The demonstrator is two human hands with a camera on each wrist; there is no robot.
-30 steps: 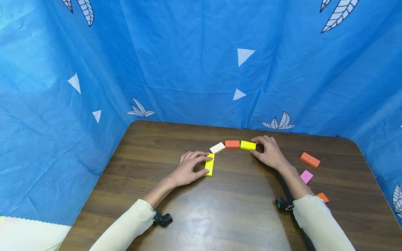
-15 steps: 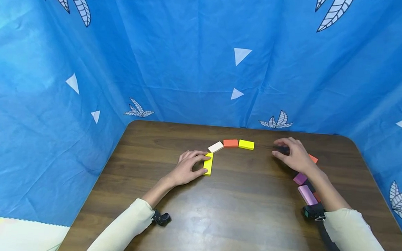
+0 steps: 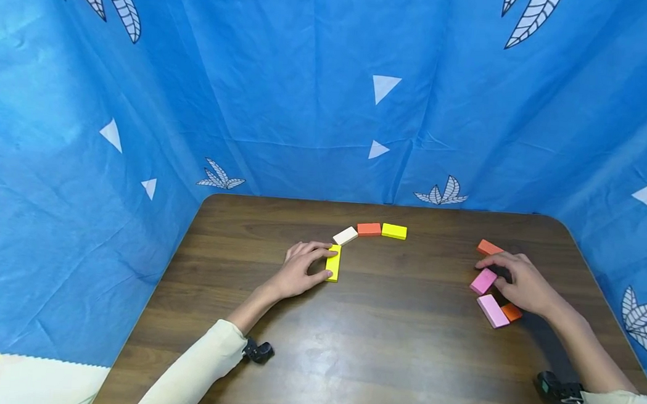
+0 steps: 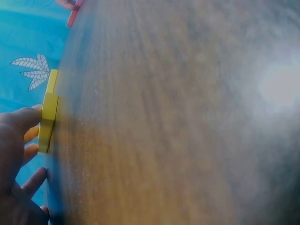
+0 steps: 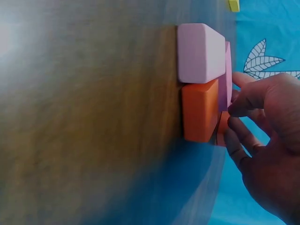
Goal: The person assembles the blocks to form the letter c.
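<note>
My left hand (image 3: pixel 299 271) pinches a long yellow block (image 3: pixel 333 263) lying on the table, thumb at its near end and forefinger at its far end. The left wrist view also has this yellow block (image 4: pixel 48 123) at the fingers. From its far end a curved row goes on with a white block (image 3: pixel 345 235), a red-orange block (image 3: pixel 369 229) and another yellow block (image 3: pixel 394 231). On the right, my right hand (image 3: pixel 526 288) has thumb and forefinger on either side of a pink block (image 3: pixel 483 281), still on the table. The right wrist view partly hides that pink block (image 5: pixel 227 77).
By the right hand lie a light pink block (image 3: pixel 493 311), an orange block (image 3: pixel 511 312) against it, and a red-orange block (image 3: pixel 489 247) beyond the fingers. The wooden table (image 3: pixel 392 348) meets a blue curtain (image 3: pixel 285 101) behind.
My right hand has left the yellow block at the row's right end and moved right and nearer, to the pink block. My left hand stays on its yellow block.
</note>
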